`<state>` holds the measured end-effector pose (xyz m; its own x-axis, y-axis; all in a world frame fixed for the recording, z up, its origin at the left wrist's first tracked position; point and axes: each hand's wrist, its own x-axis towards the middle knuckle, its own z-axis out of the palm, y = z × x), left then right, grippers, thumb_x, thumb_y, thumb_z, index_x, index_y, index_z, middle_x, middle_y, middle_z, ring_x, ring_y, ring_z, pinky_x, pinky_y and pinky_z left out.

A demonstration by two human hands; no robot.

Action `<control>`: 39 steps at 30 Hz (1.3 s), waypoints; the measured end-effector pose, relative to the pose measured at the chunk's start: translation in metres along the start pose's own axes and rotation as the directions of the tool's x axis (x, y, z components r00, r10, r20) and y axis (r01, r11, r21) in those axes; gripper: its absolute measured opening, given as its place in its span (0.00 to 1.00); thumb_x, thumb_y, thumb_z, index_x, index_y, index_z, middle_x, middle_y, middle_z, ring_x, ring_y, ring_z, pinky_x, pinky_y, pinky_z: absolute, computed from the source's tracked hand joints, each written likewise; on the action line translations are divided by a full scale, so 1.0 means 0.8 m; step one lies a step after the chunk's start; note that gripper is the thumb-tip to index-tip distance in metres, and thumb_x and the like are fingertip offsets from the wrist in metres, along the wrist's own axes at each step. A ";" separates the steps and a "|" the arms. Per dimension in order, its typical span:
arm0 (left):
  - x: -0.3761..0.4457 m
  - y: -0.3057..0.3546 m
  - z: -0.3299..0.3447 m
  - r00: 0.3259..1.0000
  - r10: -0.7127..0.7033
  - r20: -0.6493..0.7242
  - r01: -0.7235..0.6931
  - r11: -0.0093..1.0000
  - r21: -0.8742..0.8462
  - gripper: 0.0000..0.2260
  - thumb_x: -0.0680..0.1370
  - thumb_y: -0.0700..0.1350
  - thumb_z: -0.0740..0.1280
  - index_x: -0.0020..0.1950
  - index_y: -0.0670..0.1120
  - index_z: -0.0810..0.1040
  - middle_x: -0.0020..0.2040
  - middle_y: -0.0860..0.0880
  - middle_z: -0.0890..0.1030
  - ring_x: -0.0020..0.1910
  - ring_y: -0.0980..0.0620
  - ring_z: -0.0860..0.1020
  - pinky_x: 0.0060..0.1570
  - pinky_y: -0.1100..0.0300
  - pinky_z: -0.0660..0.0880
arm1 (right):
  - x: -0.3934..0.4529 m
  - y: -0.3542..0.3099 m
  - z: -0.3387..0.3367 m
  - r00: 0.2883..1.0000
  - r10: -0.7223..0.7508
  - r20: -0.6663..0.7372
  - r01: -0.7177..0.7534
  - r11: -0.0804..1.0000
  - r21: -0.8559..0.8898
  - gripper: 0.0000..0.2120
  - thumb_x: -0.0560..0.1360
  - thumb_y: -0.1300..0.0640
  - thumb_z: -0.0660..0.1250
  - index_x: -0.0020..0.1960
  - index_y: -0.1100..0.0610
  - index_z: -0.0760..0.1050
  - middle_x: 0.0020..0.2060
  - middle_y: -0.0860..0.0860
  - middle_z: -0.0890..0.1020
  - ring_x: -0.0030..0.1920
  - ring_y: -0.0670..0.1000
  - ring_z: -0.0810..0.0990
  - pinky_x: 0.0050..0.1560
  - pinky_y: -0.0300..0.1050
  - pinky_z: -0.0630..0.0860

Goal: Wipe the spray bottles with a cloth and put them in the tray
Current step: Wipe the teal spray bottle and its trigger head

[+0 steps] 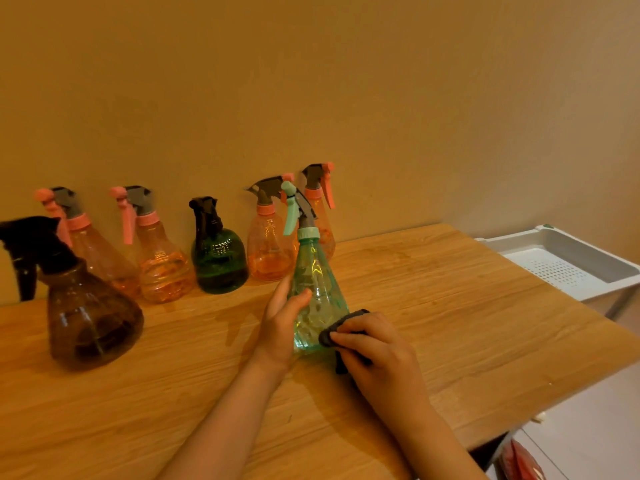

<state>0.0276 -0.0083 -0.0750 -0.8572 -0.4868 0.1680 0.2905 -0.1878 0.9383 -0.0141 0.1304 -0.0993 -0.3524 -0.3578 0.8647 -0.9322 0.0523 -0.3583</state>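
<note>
Two hands work one clear teal cone-shaped plastic spray bottle (317, 289) upright on the wooden table (450, 323).
The right hand (384, 358) presses a dark cloth (341, 332) to its base with curled fingers; the left hand (282, 323) wraps its side. Behind stand six more bottles: one brown (91, 313), four orange, one dark green (220, 261). One white perforated tray (568, 265) sits far right.

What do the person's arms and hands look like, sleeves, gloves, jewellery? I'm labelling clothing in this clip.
Both forearms are bare as far as the picture shows them: no sleeve reaches into view. The left hand and the right hand wear no gloves, and no ring, watch or bracelet is visible on either hand or wrist. Nothing is marked on them.
</note>
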 end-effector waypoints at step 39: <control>-0.005 -0.006 0.005 0.997 0.026 0.069 -0.036 0.987 0.154 0.27 0.66 0.54 0.69 0.64 0.48 0.75 0.57 0.44 0.82 0.56 0.47 0.80 0.54 0.55 0.77 | 0.003 0.014 -0.025 0.975 0.222 0.023 -0.220 0.941 0.258 0.06 0.67 0.58 0.71 0.43 0.54 0.83 0.43 0.44 0.82 0.45 0.42 0.80 0.47 0.33 0.75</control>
<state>0.0279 -0.0023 -0.0794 -0.8768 -0.4313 0.2125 0.2522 -0.0363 0.9670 -0.0274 0.1487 -0.0942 -0.5483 -0.3585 0.7555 -0.7779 -0.1128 -0.6181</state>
